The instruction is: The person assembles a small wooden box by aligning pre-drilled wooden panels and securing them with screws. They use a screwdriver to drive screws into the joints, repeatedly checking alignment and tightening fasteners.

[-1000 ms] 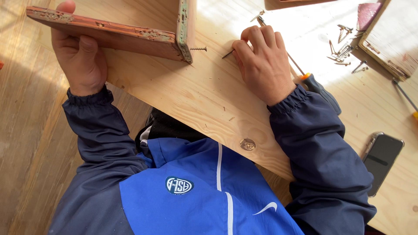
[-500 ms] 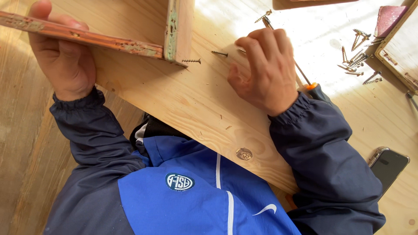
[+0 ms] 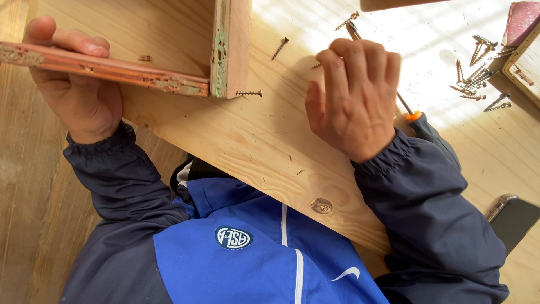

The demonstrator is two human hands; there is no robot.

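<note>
My left hand (image 3: pixel 79 101) grips the near board of a worn wooden frame (image 3: pixel 107 67) with flaking reddish paint and holds it over the workbench edge. A screw (image 3: pixel 249 93) sticks out sideways from the frame's corner. My right hand (image 3: pixel 351 95) rests palm down on the pale plank tabletop (image 3: pixel 253 146), fingers curled. A small screw (image 3: pixel 315 66) pokes out from under the index fingertip. A screwdriver (image 3: pixel 430 135) with an orange collar and dark handle lies under that hand and wrist, its tip pointing away from me.
One loose screw (image 3: pixel 279 48) lies between the frame and my right hand. Several more screws (image 3: pixel 475 76) are scattered at the far right beside another wooden frame (image 3: pixel 523 62) and a reddish block (image 3: pixel 520 22). A dark phone (image 3: pixel 514 219) lies at the right edge.
The frame and my left hand have come lower in the view, toward me. My right hand stays curled over the small screw, almost in place.
</note>
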